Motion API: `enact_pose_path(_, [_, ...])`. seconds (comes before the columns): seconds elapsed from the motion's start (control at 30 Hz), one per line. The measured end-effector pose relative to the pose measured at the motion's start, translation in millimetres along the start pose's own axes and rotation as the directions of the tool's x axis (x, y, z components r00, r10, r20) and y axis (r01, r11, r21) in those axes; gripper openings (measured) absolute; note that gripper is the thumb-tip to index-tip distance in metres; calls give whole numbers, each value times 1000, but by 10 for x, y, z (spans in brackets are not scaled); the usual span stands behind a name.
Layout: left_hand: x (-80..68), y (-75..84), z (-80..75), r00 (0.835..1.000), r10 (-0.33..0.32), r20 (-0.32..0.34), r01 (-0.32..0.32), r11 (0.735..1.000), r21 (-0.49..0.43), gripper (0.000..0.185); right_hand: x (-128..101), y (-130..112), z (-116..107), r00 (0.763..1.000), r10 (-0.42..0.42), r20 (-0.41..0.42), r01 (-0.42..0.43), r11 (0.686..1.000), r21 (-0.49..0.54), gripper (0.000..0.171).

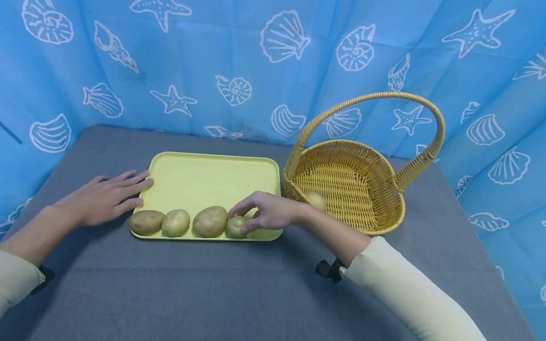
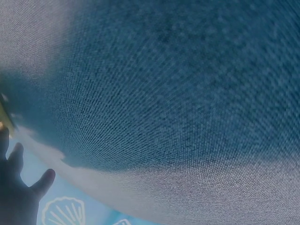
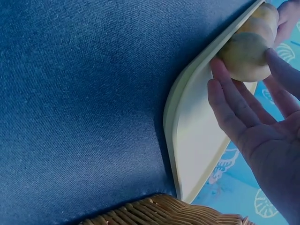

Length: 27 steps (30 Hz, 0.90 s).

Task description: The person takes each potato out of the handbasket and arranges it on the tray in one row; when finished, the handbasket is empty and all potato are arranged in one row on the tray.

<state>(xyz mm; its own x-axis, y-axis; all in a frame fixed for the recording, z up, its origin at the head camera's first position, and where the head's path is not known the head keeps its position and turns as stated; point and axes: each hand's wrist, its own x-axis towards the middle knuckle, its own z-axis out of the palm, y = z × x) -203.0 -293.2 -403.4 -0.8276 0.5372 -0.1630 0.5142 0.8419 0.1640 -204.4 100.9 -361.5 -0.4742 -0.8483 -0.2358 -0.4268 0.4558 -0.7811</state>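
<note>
On yellow tray (image 1: 203,177): four potatoes in a row; right hand (image 1: 269,212) fingertips pinch the rightmost potato (image 1: 235,226). Basket (image 1: 350,183) holds one. Left hand (image 1: 102,198) flat, fingers spread, on grey table (image 1: 241,299).

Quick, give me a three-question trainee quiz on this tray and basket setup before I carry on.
1. How many potatoes lie in the row on the yellow tray?
2. True or false: the wicker basket holds nothing.
3. Which hand touches a potato: A left hand, B right hand?

Key:
1. Four.
2. False: one potato in the basket shows.
3. B, at the rightmost potato; the left hand rests flat at the tray's left edge.
</note>
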Motion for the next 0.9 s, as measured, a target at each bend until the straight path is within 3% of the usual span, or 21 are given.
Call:
enact_pose_path(0.27, [5,-4,0,1000,-5,-4,5,1000,-6,61,2,-34,5,997,76,-16,-76,997,-14,44])
enact_pose_path(0.63, [-5,-4,-7,1000,5,-10,-5,1000,2,60,19,-51,52,993,101,-54,-103,994,-35,41])
enact_pose_path(0.9, [3,-19,5,1000,4,-3,-4,1000,2,61,-42,-41,9,994,104,-18,-104,995,-7,48])
